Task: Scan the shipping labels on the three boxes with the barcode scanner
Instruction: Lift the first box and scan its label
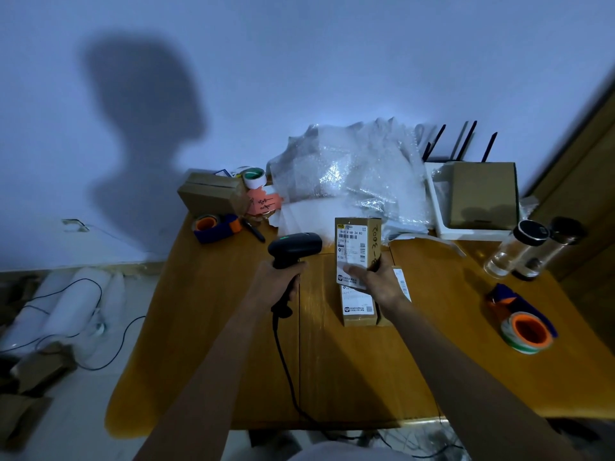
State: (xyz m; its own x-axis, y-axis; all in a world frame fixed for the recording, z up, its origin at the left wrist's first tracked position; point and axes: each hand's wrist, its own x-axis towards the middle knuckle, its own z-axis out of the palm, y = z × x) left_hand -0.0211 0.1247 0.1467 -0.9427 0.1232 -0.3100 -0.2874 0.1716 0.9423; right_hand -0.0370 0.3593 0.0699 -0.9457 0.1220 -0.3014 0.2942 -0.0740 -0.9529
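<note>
Scanner (294, 249) gripped by left hand (278, 282), cable trailing off table (216, 327) front edge. Right hand (376, 281) holds box (356, 247) upright above table, fingers covering label bottom. Second box (357, 307) lies flat beneath, third mostly hidden behind wrist. Open tabletop left.

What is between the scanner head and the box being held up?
Nothing: the head view shows only bare tabletop behind the gap between the scanner in the left hand and the box in the right hand.

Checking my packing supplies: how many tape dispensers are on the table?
2. One tape dispenser lies at the far left by the cardboard box; the other sits near the right edge. The bubble wrap may hide more.
</note>
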